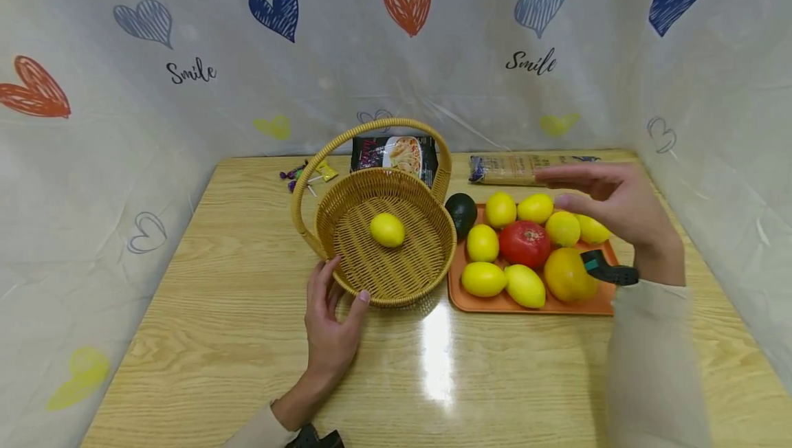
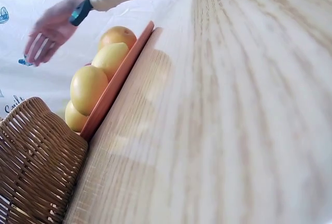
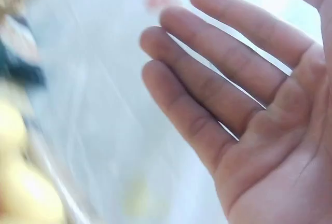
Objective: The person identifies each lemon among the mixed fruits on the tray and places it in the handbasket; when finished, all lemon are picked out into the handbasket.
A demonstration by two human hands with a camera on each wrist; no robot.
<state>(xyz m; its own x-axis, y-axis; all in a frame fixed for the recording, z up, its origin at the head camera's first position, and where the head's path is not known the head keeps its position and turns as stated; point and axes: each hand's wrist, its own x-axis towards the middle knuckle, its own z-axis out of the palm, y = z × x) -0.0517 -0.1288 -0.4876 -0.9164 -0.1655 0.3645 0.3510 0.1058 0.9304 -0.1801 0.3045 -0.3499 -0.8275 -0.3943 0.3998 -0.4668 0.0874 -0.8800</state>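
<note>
My left hand [image 1: 334,335] rests against the near left side of a round wicker basket [image 1: 433,276], its thumb and fingertips spread at the rim. One lemon [image 1: 388,230] lies on the basket's floor, and a tall arched handle rises over it. My right hand [image 1: 625,202] hangs above the far right of an orange tray [image 1: 532,306], fingers extended and palm bare in the right wrist view. Several lemons [image 1: 484,279] lie on the tray around a red pomegranate-like fruit [image 1: 524,244] and an orange fruit [image 1: 570,275]. A dark avocado [image 1: 460,214] sits between basket and tray.
Behind the basket stands a black food packet [image 1: 371,152]. Lollipops [image 1: 295,174] and a yellow wrapper [image 1: 326,171] lie at the back left. A long packet [image 1: 504,169] lies behind the tray. A white curtain [image 1: 396,56] printed with hearts borders the table.
</note>
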